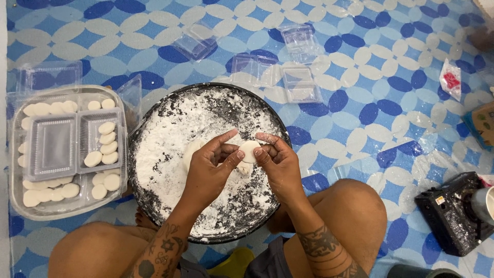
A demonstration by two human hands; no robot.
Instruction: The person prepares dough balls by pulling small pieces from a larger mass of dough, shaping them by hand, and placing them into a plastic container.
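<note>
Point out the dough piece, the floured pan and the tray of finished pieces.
dough piece (pixel 249 151), head view, middle of the white disc between both hands' fingertips.
floured pan (pixel 154 123), head view, dark rim at upper left.
tray (pixel 15 206), head view, clear left rim.

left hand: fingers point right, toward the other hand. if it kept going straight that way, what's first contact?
The white dough piece that the left hand fingers already pinch, then the right hand fingers just behind it. Depth looks matched, though one view cannot confirm.
</note>
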